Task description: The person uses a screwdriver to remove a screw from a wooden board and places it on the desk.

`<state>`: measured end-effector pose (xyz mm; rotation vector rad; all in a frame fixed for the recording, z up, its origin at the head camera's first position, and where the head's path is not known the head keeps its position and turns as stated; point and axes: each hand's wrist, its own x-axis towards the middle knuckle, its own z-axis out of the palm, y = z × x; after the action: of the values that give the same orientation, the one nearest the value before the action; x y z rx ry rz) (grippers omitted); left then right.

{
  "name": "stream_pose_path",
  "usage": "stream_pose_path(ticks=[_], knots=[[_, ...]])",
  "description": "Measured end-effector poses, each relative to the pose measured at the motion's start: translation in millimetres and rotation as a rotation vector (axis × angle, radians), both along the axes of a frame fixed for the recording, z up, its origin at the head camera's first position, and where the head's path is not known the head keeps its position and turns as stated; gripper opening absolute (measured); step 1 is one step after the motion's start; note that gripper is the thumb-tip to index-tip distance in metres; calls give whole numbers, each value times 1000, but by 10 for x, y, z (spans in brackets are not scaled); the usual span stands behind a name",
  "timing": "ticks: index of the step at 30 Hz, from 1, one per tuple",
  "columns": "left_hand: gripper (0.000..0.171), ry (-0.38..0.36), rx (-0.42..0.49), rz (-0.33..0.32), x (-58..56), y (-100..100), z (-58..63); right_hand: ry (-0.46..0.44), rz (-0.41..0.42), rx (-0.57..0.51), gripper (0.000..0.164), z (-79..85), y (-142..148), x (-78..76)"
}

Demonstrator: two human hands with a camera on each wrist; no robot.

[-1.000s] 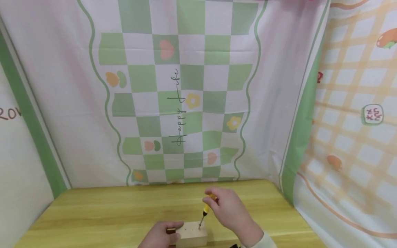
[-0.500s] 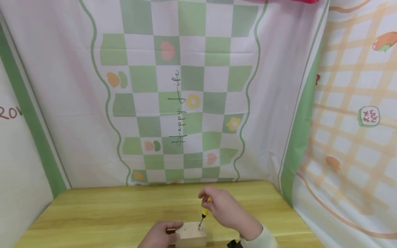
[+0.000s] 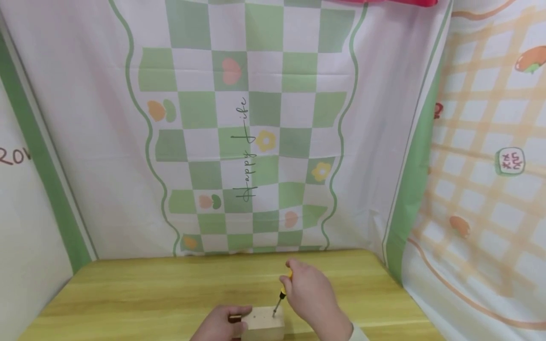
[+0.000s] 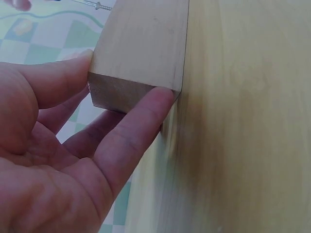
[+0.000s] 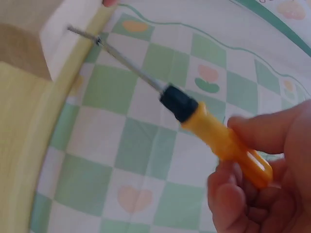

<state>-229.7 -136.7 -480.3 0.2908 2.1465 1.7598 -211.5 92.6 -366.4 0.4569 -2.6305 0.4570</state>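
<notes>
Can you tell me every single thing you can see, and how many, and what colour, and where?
Table: one, yellow wood-grain, along the bottom
Wooden block: one, pale, on the table
Screwdriver: one, yellow-orange handle, black collar, grey shaft, above the block
Screw: one, grey, sticking out of the block's top at the screwdriver's tip
Back cloth: one, green-and-white checks saying "Happy Life", behind the table
Right cloth: one, orange-and-white grid, right side
Left cloth: one, white, left side
Red thing: one, top edge, too cut off to name
Left hand: one, gripping the block's left end
Right hand: one, holding the screwdriver's handle
Sleeve: one, pale, right wrist
</notes>
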Motion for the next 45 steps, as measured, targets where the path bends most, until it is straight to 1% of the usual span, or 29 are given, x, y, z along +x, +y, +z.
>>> stream_pose_path(ticks=[3, 6, 8, 11, 13, 14, 16, 21, 23, 25, 28, 31, 34, 37, 39, 41, 43, 45], knots=[[38, -7, 8, 1, 3, 4, 0, 29, -14, -76, 25, -35, -43, 11], [39, -6, 3, 1, 3, 1, 10, 28, 27, -147, 26, -60, -46, 4], [39, -6, -15, 6, 2, 2, 17, -3, 88, -205, 26, -62, -26, -14], [39, -6, -34, 11, -3, 2, 24, -87, 179, -304, 28, -59, 25, -47], [39, -4, -39, 11, -4, 3, 19, -123, 202, -359, 29, -76, 50, -61], [38, -1, -38, 10, -4, 0, 20, -126, 200, -371, 30, -91, 56, -62], [38, 3, -36, 8, -5, -4, 23, -77, 168, -349, 31, -136, 50, -50], [38, -10, -37, 15, -5, -3, 38, 166, 38, -262, 36, -256, -58, -6], [38, -8, -29, 13, -7, -3, 35, 213, 0, -273, 35, -275, -102, 6], [39, 4, -21, 5, -11, -8, 29, 223, -30, -292, 33, -286, -133, 11], [39, 24, -19, -6, -16, -18, 15, 205, -37, -320, 36, -287, -157, 25], [39, 24, -19, -11, -17, -23, 15, 181, -5, -333, 40, -279, -165, 28], [39, 18, -27, -9, -22, -20, 23, 133, 91, -344, 45, -247, -140, 15], [38, 19, -52, -4, -27, -13, 24, 40, 207, -390, 48, -209, -93, -8], [38, 31, -82, 3, -29, -10, 24, -21, 253, -430, 45, -200, -65, -24], [38, 47, -105, 9, -28, -9, 24, -56, 248, -456, 40, -213, -51, -31], [37, 60, -117, 14, -29, -10, 21, -31, 210, -439, 37, -242, -53, -38], [38, 51, -103, 19, -27, -11, 18, 25, 155, -404, 36, -272, -68, -48]])
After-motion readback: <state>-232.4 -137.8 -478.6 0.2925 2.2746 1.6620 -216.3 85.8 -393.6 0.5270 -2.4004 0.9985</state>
